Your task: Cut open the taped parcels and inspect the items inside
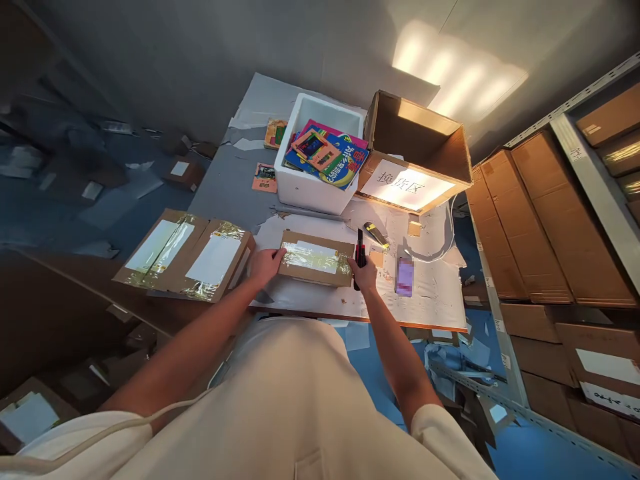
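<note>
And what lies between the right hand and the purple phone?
In the head view, small brown scraps lie on the white tabletop between the right hand and the purple phone.

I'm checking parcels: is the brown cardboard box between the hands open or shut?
Shut: shiny tape crosses the top of the brown cardboard box.

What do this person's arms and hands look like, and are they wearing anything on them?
Both the left hand and right hand are bare, without gloves. The forearms are uncovered below loose, cream short sleeves; a pale cord crosses the left one.
</note>
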